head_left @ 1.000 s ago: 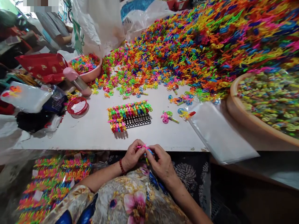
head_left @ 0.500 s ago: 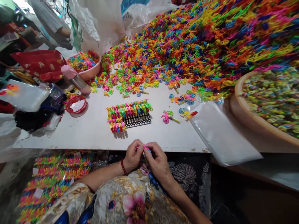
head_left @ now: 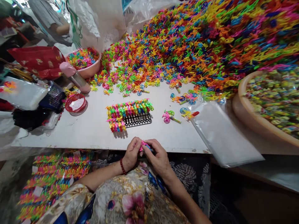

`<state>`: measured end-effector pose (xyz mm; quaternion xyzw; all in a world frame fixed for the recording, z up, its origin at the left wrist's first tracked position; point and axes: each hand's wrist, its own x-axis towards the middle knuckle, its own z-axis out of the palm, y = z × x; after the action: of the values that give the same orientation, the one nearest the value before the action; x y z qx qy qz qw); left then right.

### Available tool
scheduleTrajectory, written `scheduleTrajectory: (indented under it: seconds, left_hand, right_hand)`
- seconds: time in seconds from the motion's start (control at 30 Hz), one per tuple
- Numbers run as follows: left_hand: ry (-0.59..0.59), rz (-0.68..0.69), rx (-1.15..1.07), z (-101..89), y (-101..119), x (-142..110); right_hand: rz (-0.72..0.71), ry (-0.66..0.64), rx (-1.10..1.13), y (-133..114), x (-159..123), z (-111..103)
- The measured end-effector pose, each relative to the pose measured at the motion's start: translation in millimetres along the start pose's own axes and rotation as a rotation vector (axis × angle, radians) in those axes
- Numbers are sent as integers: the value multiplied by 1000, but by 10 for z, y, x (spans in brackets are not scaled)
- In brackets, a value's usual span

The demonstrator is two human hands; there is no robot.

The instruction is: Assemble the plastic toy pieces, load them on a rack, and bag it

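Note:
At the table's front edge, above the lap, my left hand (head_left: 132, 153) and my right hand (head_left: 159, 158) meet, both closed. Between their fingertips is a small pink plastic toy piece (head_left: 141, 146), with a bit of blue showing by the right fingers. The fingers hide most of it. Beyond them stands a black grid rack (head_left: 139, 119) holding several bright plastic toy pieces (head_left: 128, 109) along its back row and front left; its front right slots show bare. Right of the rack lies a loose pink and green piece with a printed tube (head_left: 175, 119).
A large heap of colourful plastic pieces (head_left: 187, 46) covers the back right. A wide tub (head_left: 240, 96) and clear plastic bags (head_left: 224, 133) are at right. At left are a red basket (head_left: 81, 110), a pink-capped bottle (head_left: 78, 81) and a pink bowl (head_left: 93, 70). Another person's arm (head_left: 62, 29) shows behind.
Both hands stay together at the table edge. The fingers have shifted slightly upward, and more of the pink piece shows between them. The rack has not changed.

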<state>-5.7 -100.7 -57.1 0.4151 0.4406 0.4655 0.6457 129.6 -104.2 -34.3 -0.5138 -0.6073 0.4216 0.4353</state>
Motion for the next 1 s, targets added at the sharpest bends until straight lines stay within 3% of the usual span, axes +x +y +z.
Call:
scheduleTrajectory:
  seconds: [0.1, 0.23, 0.33, 0.47, 0.7, 0.83, 0.9, 1.0]
  left_hand:
    - [78, 5, 79, 14, 54, 6]
    - [104, -84, 27, 36, 132, 3]
    - [125, -105, -15, 37, 167, -4]
    - [164, -85, -15, 19, 222, -11]
    - [40, -14, 15, -75, 398, -27]
    - [-27, 51, 282, -210, 573, -120]
    - [-33, 145, 488, -311, 698, -167]
    - [37, 442, 756, -512, 904, -147]
  right_hand:
    - [-24, 24, -89, 28, -23, -78]
    - [-160, 95, -396, 44, -97, -129]
    - [-239, 110, -594, 44, -103, -101]
    - [-289, 136, -700, 65, -13, -36]
    - [-336, -21, -604, 160, 197, 41]
    - [-283, -30, -489, 207, 299, 75]
    - [-235, -52, -416, 208, 351, 77]
    - [-136, -101, -286, 180, 444, 90]
